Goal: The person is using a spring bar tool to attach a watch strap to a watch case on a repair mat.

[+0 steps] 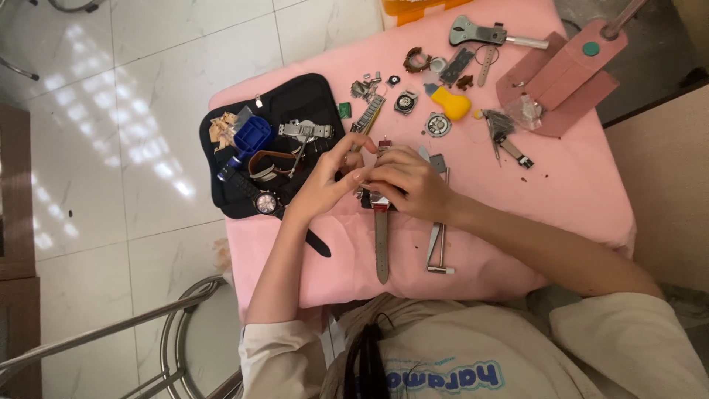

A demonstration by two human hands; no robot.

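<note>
**Both hands close in on a wristwatch**

Working over the pink table [561, 185], the left hand [325, 181] and right hand [406, 181] meet fingertip to fingertip at a wristwatch [380, 222]. Its grey strap runs down toward the person; the case sits under the right hand's curled fingers, which grasp it. The left hand pinches at the same spot; what it grips, I cannot tell. Left of them lies a black pouch [295, 96] with a blue tool [247, 140]; a yellow blower [450, 103] sits beyond.
</note>
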